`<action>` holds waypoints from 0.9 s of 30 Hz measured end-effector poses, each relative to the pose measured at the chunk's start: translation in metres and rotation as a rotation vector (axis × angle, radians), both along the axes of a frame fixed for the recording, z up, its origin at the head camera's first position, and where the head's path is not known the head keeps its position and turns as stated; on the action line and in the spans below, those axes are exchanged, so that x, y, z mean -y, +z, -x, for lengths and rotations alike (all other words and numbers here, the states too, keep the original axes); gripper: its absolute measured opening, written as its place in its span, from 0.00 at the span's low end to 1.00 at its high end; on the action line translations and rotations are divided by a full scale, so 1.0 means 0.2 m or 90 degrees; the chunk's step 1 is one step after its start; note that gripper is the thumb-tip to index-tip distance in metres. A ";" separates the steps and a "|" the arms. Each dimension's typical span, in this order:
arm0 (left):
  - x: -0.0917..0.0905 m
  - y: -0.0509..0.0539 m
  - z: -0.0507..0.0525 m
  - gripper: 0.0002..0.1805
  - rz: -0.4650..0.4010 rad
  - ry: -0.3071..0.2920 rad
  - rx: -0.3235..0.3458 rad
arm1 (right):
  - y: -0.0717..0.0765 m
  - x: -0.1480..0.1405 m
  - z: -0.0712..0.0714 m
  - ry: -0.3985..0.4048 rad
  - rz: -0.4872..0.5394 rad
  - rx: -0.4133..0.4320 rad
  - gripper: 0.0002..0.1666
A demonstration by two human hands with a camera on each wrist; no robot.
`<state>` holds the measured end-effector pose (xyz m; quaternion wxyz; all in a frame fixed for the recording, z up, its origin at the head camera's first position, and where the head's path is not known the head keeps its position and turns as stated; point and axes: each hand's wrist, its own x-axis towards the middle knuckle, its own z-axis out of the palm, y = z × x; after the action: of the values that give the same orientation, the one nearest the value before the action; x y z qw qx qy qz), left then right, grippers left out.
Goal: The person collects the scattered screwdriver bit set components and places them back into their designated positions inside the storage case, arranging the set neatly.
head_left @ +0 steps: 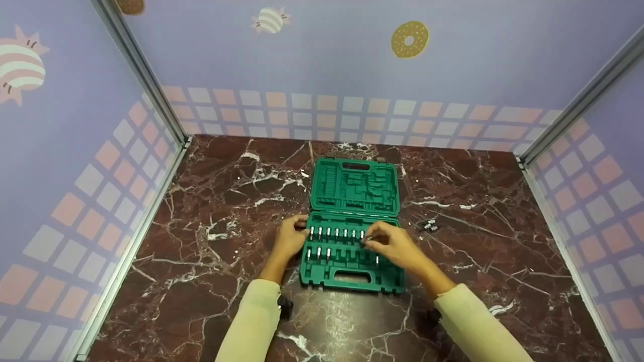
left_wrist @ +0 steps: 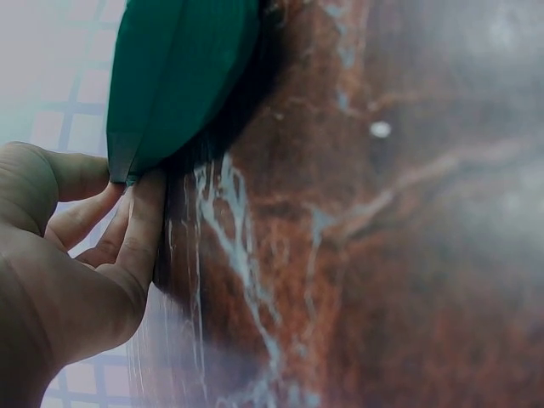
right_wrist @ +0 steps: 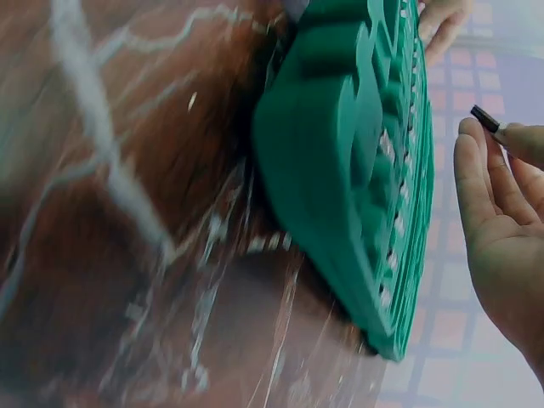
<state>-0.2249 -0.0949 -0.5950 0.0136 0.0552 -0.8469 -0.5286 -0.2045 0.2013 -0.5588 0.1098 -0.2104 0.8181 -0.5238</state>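
Observation:
An opened green plastic tool case [head_left: 314, 274] lies on the table, its lid folded back away from me. My left hand [head_left: 292, 236] holds the left edge of the case; in the left wrist view its thumb and fingers [left_wrist: 140, 225] meet at the rim. Between thumb and fingertips, my right hand [head_left: 397, 246] pinches a small bit socket [right_wrist: 484, 117] with a dark end, just above the case's upper row. Several silver bit sockets [head_left: 328, 233] fill that row, and several more [head_left: 318, 254] stand in the lower row. Another socket [head_left: 377, 260] sits apart at lower right.
A few loose bit sockets [head_left: 430, 225] lie on the dark marbled table [head_left: 226, 281] right of the case. The lid [head_left: 354, 205] has moulded recesses. Patterned panels [head_left: 322, 60] wall in the table at the back and both sides.

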 end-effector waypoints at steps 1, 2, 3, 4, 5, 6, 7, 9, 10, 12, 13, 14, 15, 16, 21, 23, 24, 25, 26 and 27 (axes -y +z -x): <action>0.00 0.00 0.00 0.18 0.001 -0.001 -0.002 | 0.00 0.02 0.00 0.009 -0.003 -0.001 0.08; 0.00 0.00 0.00 0.18 0.000 -0.001 -0.002 | 0.00 0.04 0.00 0.018 -0.005 -0.002 0.08; 0.00 0.00 0.00 0.18 0.002 -0.002 -0.005 | -0.01 0.05 -0.01 0.025 -0.010 -0.003 0.08; 0.00 0.00 0.00 0.18 0.003 -0.004 -0.006 | -0.01 0.07 -0.01 0.032 -0.015 -0.004 0.08; 0.00 0.00 0.00 0.18 0.004 -0.004 -0.006 | -0.01 0.08 -0.01 0.038 -0.022 -0.006 0.08; 0.00 0.00 0.00 0.18 0.004 -0.005 -0.006 | -0.02 0.09 -0.01 0.043 -0.028 -0.005 0.08; 0.00 0.00 0.00 0.18 0.001 -0.006 -0.003 | -0.02 0.11 -0.02 0.046 -0.034 -0.004 0.08; 0.00 0.00 0.00 0.18 -0.002 -0.004 -0.002 | -0.02 0.13 -0.02 0.052 -0.047 -0.008 0.08; 0.00 0.00 0.00 0.18 -0.002 -0.003 -0.004 | -0.02 0.14 -0.02 0.054 -0.053 -0.013 0.08; 0.00 0.00 0.00 0.17 -0.002 -0.002 -0.006 | -0.02 0.16 -0.02 0.056 -0.066 -0.024 0.08; 0.00 0.00 0.00 0.17 -0.003 -0.002 -0.005 | -0.02 0.17 -0.02 0.057 -0.070 -0.030 0.08; 0.01 0.00 0.00 0.17 -0.002 -0.002 -0.006 | -0.02 0.18 -0.02 0.058 -0.077 -0.040 0.08; 0.01 0.00 0.00 0.17 0.002 -0.002 -0.007 | -0.02 0.19 -0.01 0.058 -0.085 -0.048 0.08; 0.01 0.01 0.00 0.17 0.003 -0.001 -0.005 | -0.02 0.20 -0.01 0.057 -0.093 -0.057 0.08; 0.01 0.01 0.00 0.18 0.010 0.001 -0.003 | -0.02 0.25 -0.01 0.068 -0.127 -0.075 0.07; 0.01 0.00 0.00 0.18 0.008 0.002 -0.005 | -0.02 0.27 -0.01 0.076 -0.141 -0.076 0.08; 0.01 0.00 0.00 0.18 0.006 0.002 -0.004 | -0.03 0.28 -0.01 0.079 -0.152 -0.076 0.08; 0.00 0.01 0.00 0.18 0.005 0.001 -0.005 | -0.03 0.29 -0.01 0.081 -0.164 -0.077 0.07; 0.00 0.01 0.00 0.18 0.004 0.000 -0.001 | -0.03 0.30 -0.02 0.082 -0.175 -0.083 0.07; 0.00 0.01 0.00 0.18 0.004 0.000 0.001 | -0.04 0.30 -0.02 0.082 -0.188 -0.086 0.06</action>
<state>-0.2240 -0.0957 -0.5933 0.0127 0.0554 -0.8486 -0.5259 -0.2012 0.1408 -0.5659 0.1176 -0.2789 0.8765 -0.3745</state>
